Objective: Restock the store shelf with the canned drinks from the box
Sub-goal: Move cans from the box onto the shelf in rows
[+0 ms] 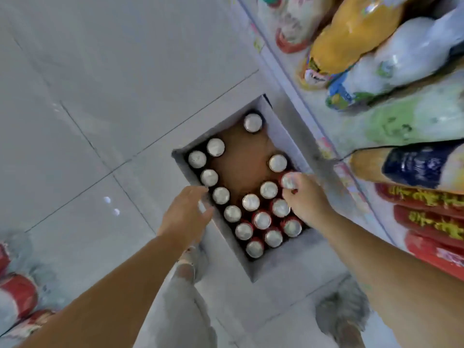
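Looking down, the head view shows the box (281, 136) mid-frame on the floor (100, 71). The right hand (307, 200) curls its grip round a can (288, 181) by the box's right wall; the left hand (185, 214) hovers open at the left wall. Best to lift straight up, clearing the neighbouring cans (269, 190).

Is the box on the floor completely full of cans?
No: the box shows a wide bare patch of brown bottom between the cans, which stand only along its sides and near end.
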`<state>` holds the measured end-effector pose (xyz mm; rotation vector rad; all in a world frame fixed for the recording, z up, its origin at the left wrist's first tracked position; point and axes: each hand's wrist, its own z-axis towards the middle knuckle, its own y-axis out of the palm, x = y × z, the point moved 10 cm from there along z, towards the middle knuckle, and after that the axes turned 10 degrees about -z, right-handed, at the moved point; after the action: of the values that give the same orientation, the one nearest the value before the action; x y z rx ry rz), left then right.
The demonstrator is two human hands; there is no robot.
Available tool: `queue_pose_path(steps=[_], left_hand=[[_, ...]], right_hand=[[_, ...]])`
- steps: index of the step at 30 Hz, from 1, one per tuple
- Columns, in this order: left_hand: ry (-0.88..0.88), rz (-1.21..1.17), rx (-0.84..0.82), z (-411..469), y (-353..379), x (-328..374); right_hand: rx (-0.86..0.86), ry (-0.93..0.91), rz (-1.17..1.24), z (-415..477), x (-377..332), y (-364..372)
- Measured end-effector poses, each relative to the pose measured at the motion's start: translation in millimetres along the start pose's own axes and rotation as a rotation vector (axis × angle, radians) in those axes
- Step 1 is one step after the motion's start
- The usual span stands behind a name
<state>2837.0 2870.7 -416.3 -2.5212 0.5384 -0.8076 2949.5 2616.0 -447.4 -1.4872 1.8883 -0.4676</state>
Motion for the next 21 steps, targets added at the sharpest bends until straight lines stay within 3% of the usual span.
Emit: queue_pose_path(steps=[7, 10, 15, 21], left_hand=[[0.187, 0.087, 0.011, 90, 56, -14], [0.186, 0.197, 0.082, 112, 56, -14], [0.106, 0.601, 0.163, 140, 57, -7], [0.115, 0.719, 0.162, 147, 68, -15]], right_hand=[[0.286, -0.091, -0.017, 74, 12, 50], [0.306, -0.036, -0.078, 91, 23, 62], [0.331, 0.001, -0.189, 114, 19, 66], [0.386, -0.002, -0.182, 123, 23, 71]])
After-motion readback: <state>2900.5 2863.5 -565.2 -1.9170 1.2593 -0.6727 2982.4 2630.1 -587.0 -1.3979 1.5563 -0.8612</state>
